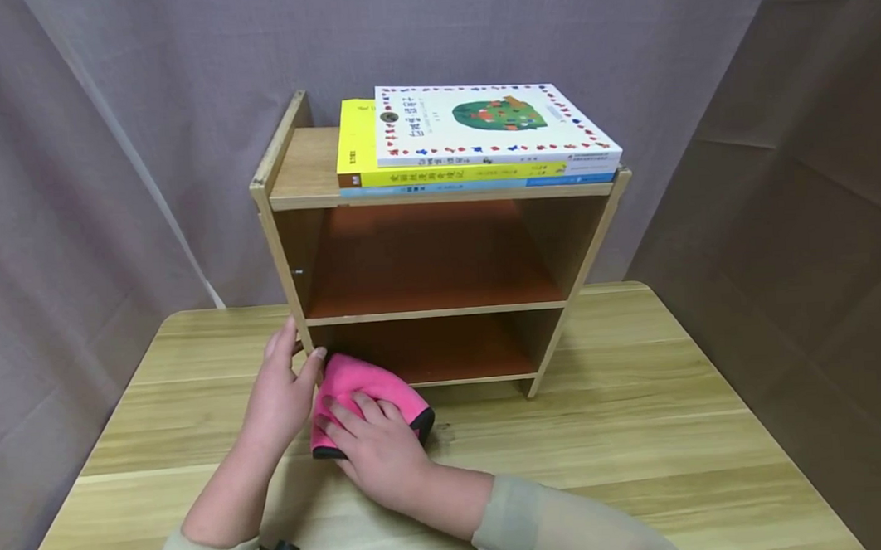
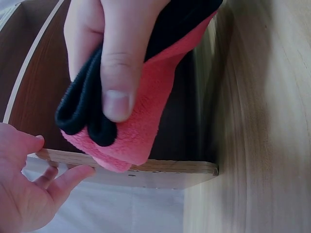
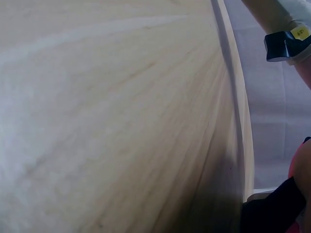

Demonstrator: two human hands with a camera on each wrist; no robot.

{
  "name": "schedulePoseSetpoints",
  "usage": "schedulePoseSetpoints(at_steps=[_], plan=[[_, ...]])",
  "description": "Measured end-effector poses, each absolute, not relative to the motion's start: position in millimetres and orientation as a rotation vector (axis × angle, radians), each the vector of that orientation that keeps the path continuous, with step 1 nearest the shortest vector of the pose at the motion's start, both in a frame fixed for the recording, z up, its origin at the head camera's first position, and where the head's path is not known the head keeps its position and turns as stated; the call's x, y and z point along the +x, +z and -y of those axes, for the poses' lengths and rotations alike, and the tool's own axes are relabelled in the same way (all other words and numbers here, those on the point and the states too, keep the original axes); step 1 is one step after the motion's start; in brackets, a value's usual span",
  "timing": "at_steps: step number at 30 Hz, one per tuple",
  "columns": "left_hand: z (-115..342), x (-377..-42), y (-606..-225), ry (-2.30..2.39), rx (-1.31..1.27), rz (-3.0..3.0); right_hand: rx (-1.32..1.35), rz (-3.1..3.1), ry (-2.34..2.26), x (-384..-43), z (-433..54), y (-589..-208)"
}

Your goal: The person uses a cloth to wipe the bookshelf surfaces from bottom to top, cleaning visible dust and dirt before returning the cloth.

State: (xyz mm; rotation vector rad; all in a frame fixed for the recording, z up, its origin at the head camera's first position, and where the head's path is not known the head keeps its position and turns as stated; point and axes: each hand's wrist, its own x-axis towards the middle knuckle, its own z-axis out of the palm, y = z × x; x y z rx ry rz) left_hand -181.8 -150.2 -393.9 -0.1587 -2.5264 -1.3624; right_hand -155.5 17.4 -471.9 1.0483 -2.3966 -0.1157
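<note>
A small wooden bookshelf (image 1: 437, 313) stands on the table. My left hand (image 1: 278, 400) grips its left side panel (image 1: 281, 254) low down, thumb at the front edge and fingers on the outer side. My right hand (image 1: 386, 456) holds a folded pink cloth (image 1: 374, 380) with black edging against the lower left front of the bookshelf. Seen from the left wrist, the thumb of the right hand (image 2: 121, 63) pinches the folded cloth (image 2: 150, 111), which touches the panel's edge. In the right wrist view only a bit of black edging (image 3: 274, 208) shows beside the hand.
On top of the bookshelf lies a stack of books: a white one (image 1: 497, 143) uppermost, a yellow one (image 1: 354, 138) and a blue one (image 1: 436, 187) below. The wooden table (image 1: 645, 464) has curtains (image 1: 178, 114) behind and beside it.
</note>
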Motion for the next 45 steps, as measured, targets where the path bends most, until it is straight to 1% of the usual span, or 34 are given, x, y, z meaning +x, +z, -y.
schedulePoseSetpoints(at_steps=[11,39,45], plan=[[150.5,-182.2,-395.1,-1.381,-0.154,2.522,1.072,2.494,-0.172,-158.8,-10.7,-475.4],[149.5,-181.3,-392.8,-1.373,-0.147,2.53,1.214,2.505,-0.248,-163.0,-11.8,-476.4],[149.6,-180.4,-392.6,-1.378,-0.145,2.537,1.263,2.594,-0.334,-164.9,-12.6,-478.9]])
